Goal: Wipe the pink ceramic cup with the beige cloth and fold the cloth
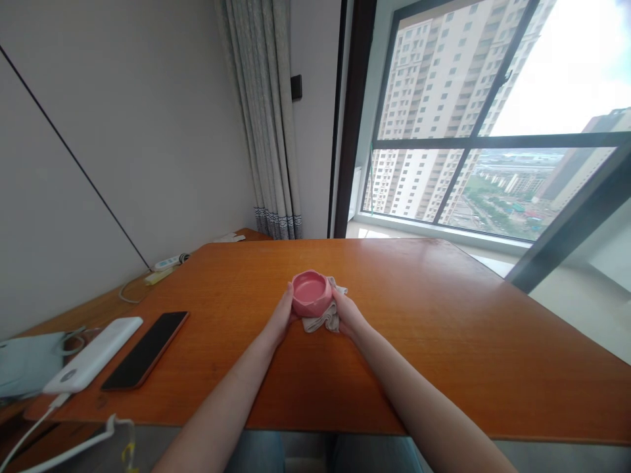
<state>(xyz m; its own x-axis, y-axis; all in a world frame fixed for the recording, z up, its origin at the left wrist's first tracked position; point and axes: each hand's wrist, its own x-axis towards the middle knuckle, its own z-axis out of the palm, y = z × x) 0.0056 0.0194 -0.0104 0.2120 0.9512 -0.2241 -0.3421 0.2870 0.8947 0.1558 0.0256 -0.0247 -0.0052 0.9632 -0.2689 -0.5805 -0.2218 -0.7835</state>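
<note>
A small pink bowl [311,303] with a wavy, petal-like rim is held between my two hands over the middle of the wooden table. My left hand [282,310] grips its left side, thumb near the rim. At the right side, my right hand [348,311] closes on the bowl with a light, crumpled cloth [325,320] bunched around and under it. The bowl's inside faces me and looks bare. The fingers behind and below the bowl are hidden.
On the left of the wooden table [434,368] lie a black-screened phone [146,350] and a white power bank [93,355] with a cable plugged in. Farther left are a pale pouch [30,362] and a power strip [167,263]. A curtain [269,118] hangs beyond, beside a large window.
</note>
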